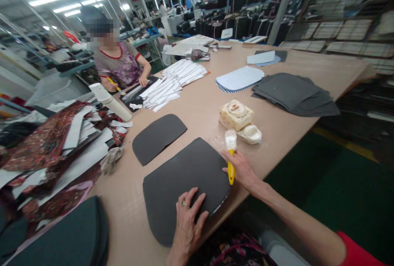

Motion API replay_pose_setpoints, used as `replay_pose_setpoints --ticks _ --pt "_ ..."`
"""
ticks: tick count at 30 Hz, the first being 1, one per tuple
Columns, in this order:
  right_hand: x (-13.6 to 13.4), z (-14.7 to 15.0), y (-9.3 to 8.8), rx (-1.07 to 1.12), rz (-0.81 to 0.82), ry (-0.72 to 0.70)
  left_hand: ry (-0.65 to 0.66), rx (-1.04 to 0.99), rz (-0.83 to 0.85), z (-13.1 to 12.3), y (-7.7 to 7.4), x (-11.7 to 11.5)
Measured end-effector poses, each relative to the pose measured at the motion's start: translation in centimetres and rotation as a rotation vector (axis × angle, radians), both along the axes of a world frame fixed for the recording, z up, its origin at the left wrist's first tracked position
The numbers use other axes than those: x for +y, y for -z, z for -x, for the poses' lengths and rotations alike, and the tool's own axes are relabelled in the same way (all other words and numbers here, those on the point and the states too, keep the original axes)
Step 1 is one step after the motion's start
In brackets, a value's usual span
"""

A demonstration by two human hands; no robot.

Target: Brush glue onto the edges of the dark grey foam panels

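Note:
My left hand (188, 221) lies with spread fingers on a large dark grey foam-like panel (181, 175), near its front edge. A wet, whitish streak shows along that panel's right-hand edge. In my right hand (241, 169) is a paintbrush (230, 163) with a yellow handle, its white-coated bristles pointing away from me. Just beyond the bristles sits a crusted, glue-smeared tub (236, 115), with a small white-coated dish or lump (250, 134) against its front. A smaller dark panel (159, 138) with a rounded end rests to the left of the large one.
Dark panels (292, 93) and blue-striped pieces (240, 79) lie farther right on the table (197, 106). Across it, a person (121, 63) brushes near white strips (175, 79). Patterned fabric scraps (52, 147), a white cylinder (111, 102) and more dark panels (67, 237) are at left.

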State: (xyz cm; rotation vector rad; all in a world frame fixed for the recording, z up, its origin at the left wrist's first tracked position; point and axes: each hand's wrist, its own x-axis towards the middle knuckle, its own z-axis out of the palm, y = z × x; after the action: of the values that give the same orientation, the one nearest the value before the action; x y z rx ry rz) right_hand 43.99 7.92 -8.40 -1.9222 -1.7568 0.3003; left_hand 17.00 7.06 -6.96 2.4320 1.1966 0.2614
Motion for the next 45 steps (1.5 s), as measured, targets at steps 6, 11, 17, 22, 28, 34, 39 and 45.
replay_pose_setpoints --ticks 6,11,17,22,28,34,39,45 --pt "1.0 2.2 -0.9 -0.001 -0.297 -0.131 -0.029 -0.013 -0.001 -0.1 -0.7 -0.6" --pt "3.4 7.0 -1.5 0.204 -0.275 -0.249 -0.009 -0.012 -0.053 0.1 -0.8 -1.4" --pt "4.6 9.6 1.8 0.093 -0.346 -0.376 -0.055 -0.008 -0.114 0.1 -0.9 -1.1" --pt "4.5 9.6 4.0 0.017 -0.421 -0.389 -0.307 0.097 -0.303 0.2 -0.2 3.6" --pt "4.6 9.4 4.6 -0.048 -0.467 -0.398 -0.42 0.236 -0.358 0.6 0.6 5.6" --pt "4.9 9.3 5.8 -0.123 -0.546 -0.389 -0.408 0.311 -0.456 0.7 0.8 5.2" --pt "5.6 9.0 7.4 -0.216 -0.63 -0.433 -0.408 0.337 -0.641 1.2 2.2 5.7" --pt "6.3 9.2 7.2 -0.226 -0.712 -0.392 -0.405 0.275 -0.789 1.6 4.0 6.5"
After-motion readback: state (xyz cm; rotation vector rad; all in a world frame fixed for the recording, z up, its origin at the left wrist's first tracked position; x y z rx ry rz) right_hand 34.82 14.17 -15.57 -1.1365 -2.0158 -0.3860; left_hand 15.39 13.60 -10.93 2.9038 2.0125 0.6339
